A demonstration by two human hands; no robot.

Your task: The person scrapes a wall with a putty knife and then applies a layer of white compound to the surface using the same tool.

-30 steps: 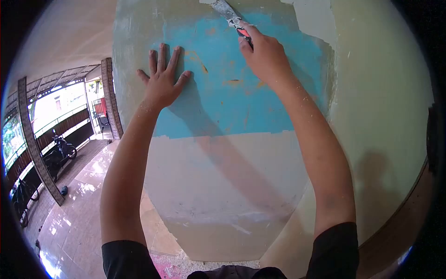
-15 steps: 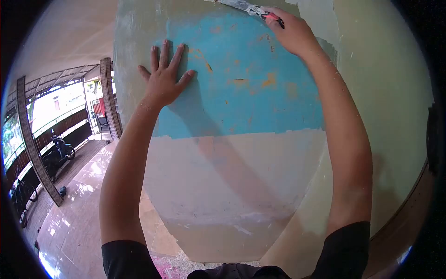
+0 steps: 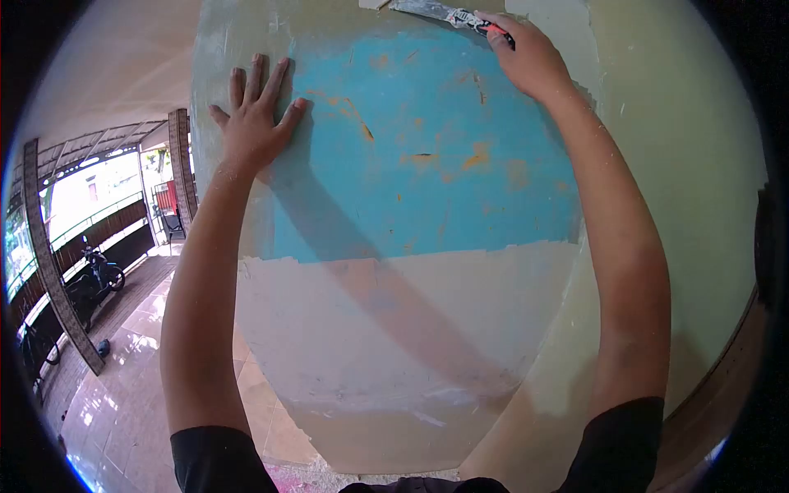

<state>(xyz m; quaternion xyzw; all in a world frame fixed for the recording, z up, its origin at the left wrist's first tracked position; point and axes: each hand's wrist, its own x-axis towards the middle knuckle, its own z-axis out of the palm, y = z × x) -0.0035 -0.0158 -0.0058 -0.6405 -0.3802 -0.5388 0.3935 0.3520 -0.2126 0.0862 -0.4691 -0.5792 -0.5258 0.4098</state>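
Note:
My right hand (image 3: 534,62) is closed around the red and black handle of a scraper (image 3: 436,11). The scraper's long metal blade lies against the wall at the top of the view and points left. Beside the blade's tip a pale flat patch or flake (image 3: 374,3) shows, cut off by the frame edge. Pressed flat with fingers spread, my left hand (image 3: 255,127) rests on the wall at the left border of a blue area (image 3: 444,197). Orange-brown scrapes and small gouges mark that blue area.
Below the blue runs a whitish smooth band (image 3: 403,320) with a ragged upper edge. Greenish wall (image 3: 674,164) continues on the right. To the left, past the wall's edge, are a shiny tiled floor (image 3: 123,394), posts (image 3: 57,263), a fence and a parked motorcycle (image 3: 100,267).
My left hand has shifted left and a little up along the wall. My right hand, still holding the scraper, has moved slightly right. The view has tilted up a little.

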